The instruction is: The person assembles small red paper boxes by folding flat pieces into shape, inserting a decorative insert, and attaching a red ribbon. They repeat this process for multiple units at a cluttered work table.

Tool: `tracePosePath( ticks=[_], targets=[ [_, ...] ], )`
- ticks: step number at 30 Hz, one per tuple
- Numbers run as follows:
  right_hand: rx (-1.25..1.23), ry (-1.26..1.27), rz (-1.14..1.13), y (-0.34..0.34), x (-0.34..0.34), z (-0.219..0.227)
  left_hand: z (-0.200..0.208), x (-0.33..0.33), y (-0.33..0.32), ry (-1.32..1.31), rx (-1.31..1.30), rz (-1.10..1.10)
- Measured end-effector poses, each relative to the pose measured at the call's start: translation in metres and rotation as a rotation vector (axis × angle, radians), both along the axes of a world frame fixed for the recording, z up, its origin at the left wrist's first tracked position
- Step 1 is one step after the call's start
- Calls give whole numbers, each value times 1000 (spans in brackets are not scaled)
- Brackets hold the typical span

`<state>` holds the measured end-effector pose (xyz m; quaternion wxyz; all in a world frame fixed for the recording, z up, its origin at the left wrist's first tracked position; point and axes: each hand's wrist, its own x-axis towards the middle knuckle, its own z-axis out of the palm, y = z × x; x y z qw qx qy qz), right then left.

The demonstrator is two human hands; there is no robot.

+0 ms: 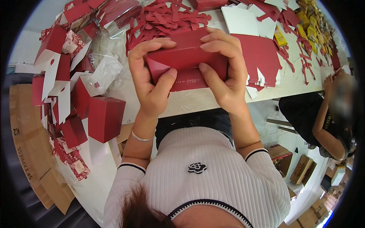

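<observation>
Between my two hands I hold a red cardboard box [186, 57] above the table edge. My left hand [152, 81] grips its left end, fingers over the far side and thumb on a folded triangular flap. My right hand [226, 74] wraps round the right end, its thumb pressing on the near panel. Light printing shows on the box's lower panel. Just right of my right hand lie flat red card sheets [258, 57], stacked. Beyond the box is a heap of red die-cut card strips [163, 19].
Red boxes [106, 117] with white inner flaps pile up on the left beside clear plastic wrap [110, 45]. White cards [239, 21] and yellow packets [308, 22] lie at the far right. A co-worker [327, 117] sits at the right. A brown carton [30, 144] stands at the left.
</observation>
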<state>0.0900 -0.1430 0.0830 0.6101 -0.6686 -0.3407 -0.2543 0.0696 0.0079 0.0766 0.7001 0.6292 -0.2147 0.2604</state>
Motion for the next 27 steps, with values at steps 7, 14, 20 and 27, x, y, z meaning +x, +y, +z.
tracePosePath(
  ticks=[7, 14, 20, 27],
  targets=[
    [64, -37, 56, 2, 2, 2, -3, 5, 11, -158, 76, -55],
    [60, -391, 9, 0, -7, -6, 7, -2, 18, 613, -524, -240],
    [524, 11, 457, -2, -12, -3, 3, -11, 29, 481, -448, -387],
    [326, 701, 258, -26, 10, 1, -13, -16, 11, -309, 683, 14]
  ],
)
